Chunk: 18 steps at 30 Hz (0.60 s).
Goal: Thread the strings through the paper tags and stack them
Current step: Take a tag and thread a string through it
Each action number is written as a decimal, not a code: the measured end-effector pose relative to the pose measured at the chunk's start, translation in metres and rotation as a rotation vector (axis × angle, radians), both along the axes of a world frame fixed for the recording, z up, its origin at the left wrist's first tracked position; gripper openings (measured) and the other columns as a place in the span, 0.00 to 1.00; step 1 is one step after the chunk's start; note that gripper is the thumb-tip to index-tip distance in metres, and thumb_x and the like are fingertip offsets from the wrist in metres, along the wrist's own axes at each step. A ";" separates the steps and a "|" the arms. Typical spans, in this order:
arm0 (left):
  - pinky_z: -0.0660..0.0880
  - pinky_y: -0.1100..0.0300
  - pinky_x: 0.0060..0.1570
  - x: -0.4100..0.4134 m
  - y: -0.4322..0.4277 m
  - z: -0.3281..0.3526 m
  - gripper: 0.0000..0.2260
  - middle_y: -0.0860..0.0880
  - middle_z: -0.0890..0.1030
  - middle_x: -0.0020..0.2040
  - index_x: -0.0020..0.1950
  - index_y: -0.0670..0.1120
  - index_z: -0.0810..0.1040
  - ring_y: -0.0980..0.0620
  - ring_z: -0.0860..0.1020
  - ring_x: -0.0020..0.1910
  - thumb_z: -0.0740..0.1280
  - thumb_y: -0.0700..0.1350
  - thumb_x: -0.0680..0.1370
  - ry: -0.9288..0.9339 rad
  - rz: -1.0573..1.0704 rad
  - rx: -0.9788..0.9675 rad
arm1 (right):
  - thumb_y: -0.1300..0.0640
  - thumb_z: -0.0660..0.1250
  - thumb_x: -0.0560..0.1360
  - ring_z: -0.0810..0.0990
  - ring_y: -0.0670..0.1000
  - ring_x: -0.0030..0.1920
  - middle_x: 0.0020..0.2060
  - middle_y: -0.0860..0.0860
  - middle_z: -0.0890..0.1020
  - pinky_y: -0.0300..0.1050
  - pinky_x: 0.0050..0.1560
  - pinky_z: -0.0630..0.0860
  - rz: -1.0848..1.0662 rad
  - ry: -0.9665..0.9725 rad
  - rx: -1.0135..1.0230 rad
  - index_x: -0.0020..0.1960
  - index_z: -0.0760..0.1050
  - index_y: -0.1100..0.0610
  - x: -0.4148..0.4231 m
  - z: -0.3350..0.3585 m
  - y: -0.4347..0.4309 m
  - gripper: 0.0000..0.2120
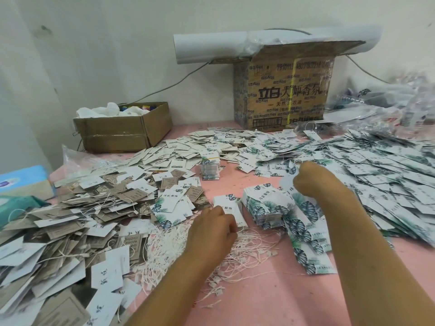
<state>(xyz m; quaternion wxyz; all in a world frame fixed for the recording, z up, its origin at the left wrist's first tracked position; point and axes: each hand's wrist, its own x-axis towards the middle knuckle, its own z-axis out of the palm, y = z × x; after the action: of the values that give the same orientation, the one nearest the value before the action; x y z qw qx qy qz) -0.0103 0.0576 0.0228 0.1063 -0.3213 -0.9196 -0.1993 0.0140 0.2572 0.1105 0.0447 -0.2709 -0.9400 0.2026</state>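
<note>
Two hands work over a pink table [259, 302], both seen from behind with their fingertips hidden. The left hand [211, 228] has its fingers curled down at the far edge of a loose tangle of white strings [254, 252], just in front of a white tag [226, 200]; whether it pinches a string or the tag cannot be told. The right hand [310, 178] is bunched like a fist at the near edge of a wide heap of leaf-print tags [388, 165], and what it grips, if anything, cannot be told either.

Between the two hands stands a neat stack of leaf-print tags [261, 203], and a fanned row of the same tags [306, 238] runs toward the viewer under the right forearm. Farther back sits a banded bundle [210, 167]. Left of the strings spreads a heap of grey-brown and white tags [70, 220], many already strung. At the far left edge lies a blue tissue pack [21, 182]. Against the wall stand a small open carton [122, 130] and a large printed carton [287, 95] with a white paper roll [211, 47] lying across its top
</note>
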 end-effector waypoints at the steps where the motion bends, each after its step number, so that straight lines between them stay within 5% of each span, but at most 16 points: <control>1: 0.67 0.60 0.50 0.000 0.000 -0.001 0.06 0.55 0.67 0.44 0.51 0.51 0.79 0.52 0.69 0.53 0.65 0.48 0.78 -0.010 -0.007 0.001 | 0.66 0.53 0.78 0.74 0.60 0.53 0.54 0.62 0.74 0.46 0.48 0.69 0.000 -0.026 -0.007 0.61 0.67 0.68 -0.001 -0.001 0.001 0.14; 8: 0.64 0.69 0.38 0.000 0.004 0.005 0.05 0.59 0.73 0.41 0.41 0.54 0.75 0.63 0.70 0.41 0.66 0.46 0.77 -0.210 -0.026 0.278 | 0.64 0.53 0.79 0.73 0.58 0.60 0.62 0.61 0.72 0.48 0.56 0.71 0.003 -0.136 -0.053 0.66 0.64 0.67 -0.001 -0.007 0.007 0.17; 11: 0.66 0.73 0.35 0.001 0.004 0.008 0.10 0.61 0.75 0.38 0.38 0.57 0.72 0.69 0.71 0.36 0.66 0.45 0.77 -0.294 -0.040 0.365 | 0.63 0.54 0.78 0.74 0.57 0.54 0.64 0.61 0.70 0.47 0.51 0.72 0.017 -0.151 -0.055 0.68 0.62 0.66 -0.002 -0.007 0.006 0.19; 18: 0.68 0.66 0.33 0.004 0.006 0.011 0.09 0.57 0.78 0.35 0.39 0.57 0.72 0.61 0.73 0.31 0.66 0.45 0.77 -0.358 -0.045 0.432 | 0.62 0.61 0.75 0.74 0.54 0.41 0.38 0.54 0.72 0.43 0.38 0.70 0.026 -0.153 0.040 0.59 0.68 0.65 -0.007 -0.012 0.008 0.13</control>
<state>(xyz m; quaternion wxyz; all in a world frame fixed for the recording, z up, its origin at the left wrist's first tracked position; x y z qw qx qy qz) -0.0062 0.0631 0.0340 0.0036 -0.2713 -0.8526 -0.4466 0.0073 0.2651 0.0987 -0.0244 -0.2726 -0.9479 0.1633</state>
